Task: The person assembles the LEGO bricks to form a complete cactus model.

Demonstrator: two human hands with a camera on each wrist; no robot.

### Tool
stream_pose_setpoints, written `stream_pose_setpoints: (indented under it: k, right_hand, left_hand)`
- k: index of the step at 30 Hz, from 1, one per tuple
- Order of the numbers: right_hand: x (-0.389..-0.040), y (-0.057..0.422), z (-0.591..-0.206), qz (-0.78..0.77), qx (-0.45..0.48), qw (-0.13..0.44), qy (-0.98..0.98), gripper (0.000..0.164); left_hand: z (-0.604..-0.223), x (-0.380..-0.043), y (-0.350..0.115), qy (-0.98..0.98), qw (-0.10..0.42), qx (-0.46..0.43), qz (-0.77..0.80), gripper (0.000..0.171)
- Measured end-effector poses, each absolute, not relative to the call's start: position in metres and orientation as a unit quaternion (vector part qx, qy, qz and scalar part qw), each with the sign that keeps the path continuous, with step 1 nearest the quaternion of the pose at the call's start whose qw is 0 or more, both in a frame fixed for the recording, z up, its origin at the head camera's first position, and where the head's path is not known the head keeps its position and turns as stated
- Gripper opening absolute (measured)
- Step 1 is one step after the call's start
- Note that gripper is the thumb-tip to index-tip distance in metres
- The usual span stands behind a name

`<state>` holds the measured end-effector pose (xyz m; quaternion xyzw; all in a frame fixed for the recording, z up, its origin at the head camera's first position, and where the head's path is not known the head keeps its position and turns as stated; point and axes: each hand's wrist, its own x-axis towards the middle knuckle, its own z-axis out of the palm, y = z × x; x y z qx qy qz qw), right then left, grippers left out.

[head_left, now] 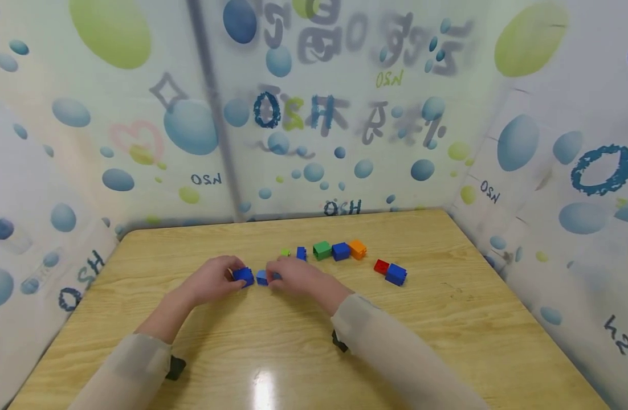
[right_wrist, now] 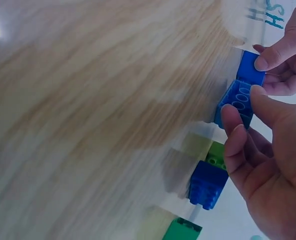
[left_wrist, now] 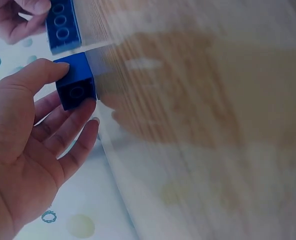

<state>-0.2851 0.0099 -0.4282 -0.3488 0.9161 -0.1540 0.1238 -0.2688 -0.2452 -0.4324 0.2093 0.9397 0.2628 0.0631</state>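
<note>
On the table, my left hand (head_left: 211, 280) pinches a dark blue toy brick (head_left: 243, 277), thumb on one face and fingers behind it. Close to its right, my right hand (head_left: 300, 277) grips a lighter blue brick (head_left: 262, 278) between thumb and fingers. In the left wrist view the dark blue brick (left_wrist: 76, 74) shows one round hollow, and the lighter brick (left_wrist: 63, 30) turns its row of rings to the camera. The right wrist view has the lighter brick (right_wrist: 235, 102) end to end with the dark one (right_wrist: 250, 67), the two very near each other.
Behind my right hand stand a lime brick (head_left: 285, 252), a small blue brick (head_left: 301, 253), a green brick (head_left: 322, 250), a blue brick (head_left: 341, 251) and an orange brick (head_left: 357, 249). Farther right, a red brick (head_left: 381, 266) adjoins another blue brick (head_left: 396, 274). Patterned curtains (head_left: 314, 188) surround the table.
</note>
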Motion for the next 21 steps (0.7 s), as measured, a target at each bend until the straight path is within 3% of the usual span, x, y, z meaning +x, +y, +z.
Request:
stream_pose_setpoints:
  k: [15,21]
  right_hand:
    - [-0.268,0.064,-0.428,-0.158,-0.355,0.143,0.910,0.009]
    - [-0.262,0.087,-0.426,-0.179,-0.346,0.165,0.906,0.029]
  left_hand:
    - [-0.432,-0.268,-0.238,0.940,0.070,0.213,0.257,0.033]
    - [-0.434,-0.267,-0.233,0.933,0.076,0.226,0.270,0.031]
